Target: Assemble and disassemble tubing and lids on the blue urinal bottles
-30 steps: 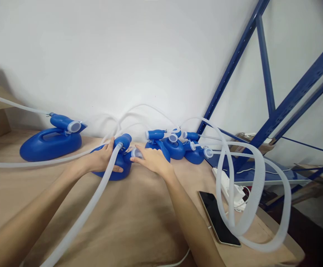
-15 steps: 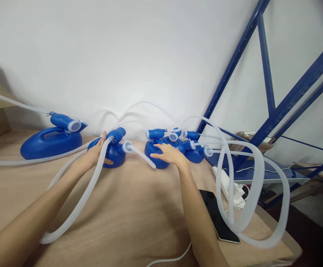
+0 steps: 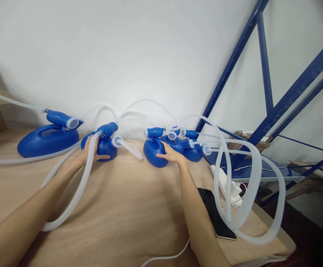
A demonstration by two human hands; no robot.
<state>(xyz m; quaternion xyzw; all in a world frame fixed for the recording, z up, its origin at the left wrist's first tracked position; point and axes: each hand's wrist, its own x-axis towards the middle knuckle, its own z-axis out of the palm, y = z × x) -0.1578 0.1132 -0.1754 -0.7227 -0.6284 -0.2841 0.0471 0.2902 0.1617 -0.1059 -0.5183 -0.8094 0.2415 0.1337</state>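
Observation:
My left hand (image 3: pixel 89 152) grips a blue plastic urinal bottle (image 3: pixel 107 149), thumb across its front. That bottle has a blue neck piece on top, a clear cap and a thick white corrugated hose (image 3: pixel 79 193) looping down in front of my forearm. My right hand (image 3: pixel 171 152) holds another blue urinal bottle (image 3: pixel 151 154) by its right side. Its thumb lies on the front and the fingers reach over the top; part of the bottle behind is hidden by them. Both bottles rest on the wooden table (image 3: pixel 128 207).
A third blue bottle (image 3: pixel 46 142) lies at the left, its tube running off the edge. More blue bottles (image 3: pixel 194 154) cluster at the right. Coiled white hoses (image 3: pixel 253 185) overhang a black phone (image 3: pixel 213 213) and a white power strip (image 3: pixel 222 181). Blue rack posts (image 3: pixel 233 63) stand behind.
My left hand has shifted left along with its bottle and hose. The right hand has slid from the front of its bottle to the right side. The view has turned slightly.

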